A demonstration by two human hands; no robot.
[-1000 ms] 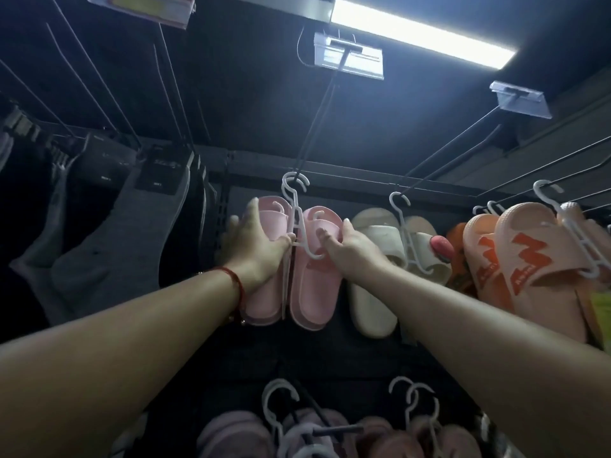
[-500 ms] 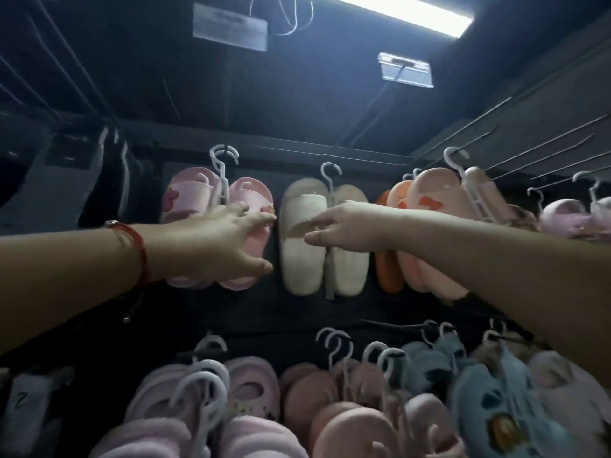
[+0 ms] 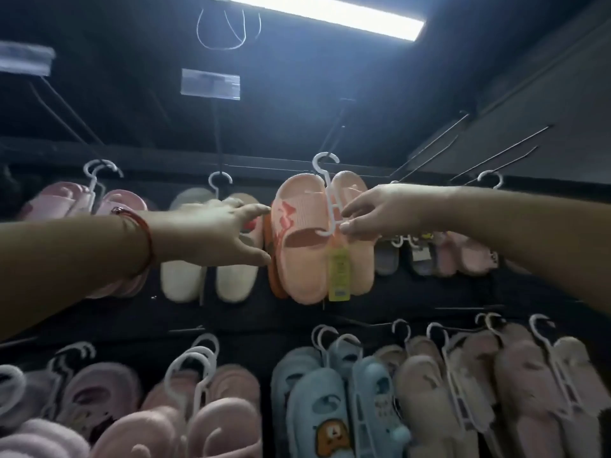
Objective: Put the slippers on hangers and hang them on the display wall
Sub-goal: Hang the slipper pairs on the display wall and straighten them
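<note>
Two hands reach toward the peach slippers (image 3: 299,256) that hang as a pair on a white hanger (image 3: 328,200), its hook looped over a dark peg of the display wall (image 3: 231,312). The right hand (image 3: 373,214) meets the hanger from the right: forefinger and thumb lie either side of the lower part of its stem, and they seem to pinch it, though motion blur keeps the contact from being sure. A yellow tag (image 3: 338,274) dangles below that spot, its print too soft to read. The left hand (image 3: 220,233), with a red bracelet (image 3: 145,239) at the wrist, is spread, its fingertips at the left edge of the peach pair; whether they touch is unclear. An orange slipper (image 3: 271,276) behind the peach pair shows only as a thin rim. The left hand covers the upper part of the cream slippers (image 3: 208,276), and its forearm hides most of the pink slippers (image 3: 66,200) farther left. Along the lower row, blue slippers (image 3: 330,408) and fluffy pink slippers (image 3: 205,424) are cut off by the bottom edge.
</note>
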